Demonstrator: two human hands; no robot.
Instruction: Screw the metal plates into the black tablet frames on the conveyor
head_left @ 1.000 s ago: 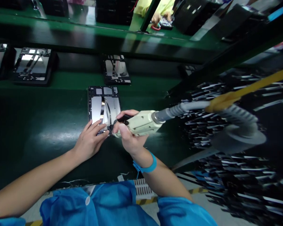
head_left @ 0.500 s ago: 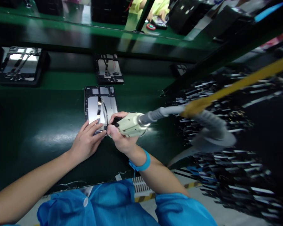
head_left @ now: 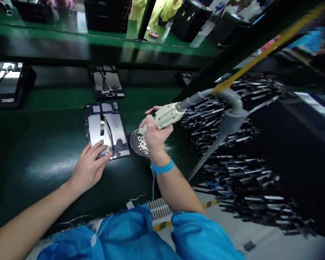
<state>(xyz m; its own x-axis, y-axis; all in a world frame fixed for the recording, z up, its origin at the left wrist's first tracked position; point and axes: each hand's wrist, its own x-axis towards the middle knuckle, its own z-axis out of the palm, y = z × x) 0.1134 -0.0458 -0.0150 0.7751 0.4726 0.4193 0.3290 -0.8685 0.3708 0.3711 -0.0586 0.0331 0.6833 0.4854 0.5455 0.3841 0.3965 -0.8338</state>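
Observation:
An opened tablet (head_left: pixel 115 126), silver inside with a black frame and thin ribbon cables, lies flat before me on the green bench. My left hand (head_left: pixel 90 164) rests its outstretched fingertips on the tablet's lower left part, holding nothing. To the right of the tablet, my right hand (head_left: pixel 155 133) grips a pale electric screwdriver (head_left: pixel 168 115) trailing a grey cable. Its tip end points down over a round dish (head_left: pixel 138 143) with many small holes and shiny bits, seemingly screws. A blue wrist strap (head_left: pixel 164 168) circles my right wrist.
Another opened tablet (head_left: pixel 108 83) lies just behind, and one more on a black block (head_left: pixel 9 85) stands at far left. A yellow strap (head_left: pixel 246 74) holds up the cable. Racks of dark, slatted parts (head_left: pixel 249 180) fill the right side. Co-workers' sleeves (head_left: pixel 162 12) show across the bench.
My right hand has lifted the screwdriver off the tablet's lower edge and moved right, over the round dish. My left hand stays on the tablet. The whole view has shifted slightly.

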